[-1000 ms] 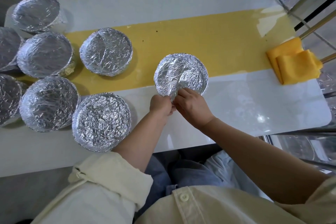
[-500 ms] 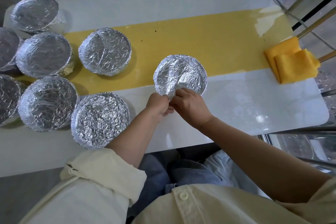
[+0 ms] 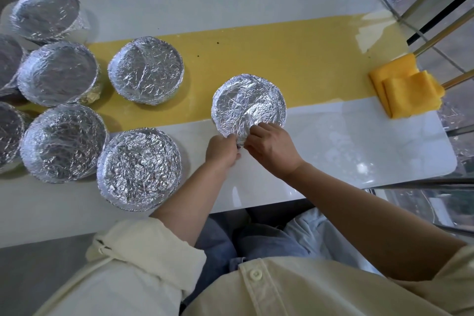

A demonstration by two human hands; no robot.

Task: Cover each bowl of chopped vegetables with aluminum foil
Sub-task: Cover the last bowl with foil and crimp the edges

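Little has shifted since the earlier frames: both hands stay at the near rim of the round bowl capped in crinkled silver aluminium foil (image 3: 247, 100). The left hand (image 3: 222, 152), fingers curled, pinches the raised foil fold (image 3: 242, 136) at that rim; the right hand (image 3: 272, 152) pinches the same fold from the opposite side. The bowl stands mid-counter, straddling the yellow strip (image 3: 269, 54) and the glossy white counter (image 3: 346, 151). Other foil-capped bowls (image 3: 139, 169) are grouped left, well apart. A folded yellow cloth (image 3: 405, 90) lies at the right edge.
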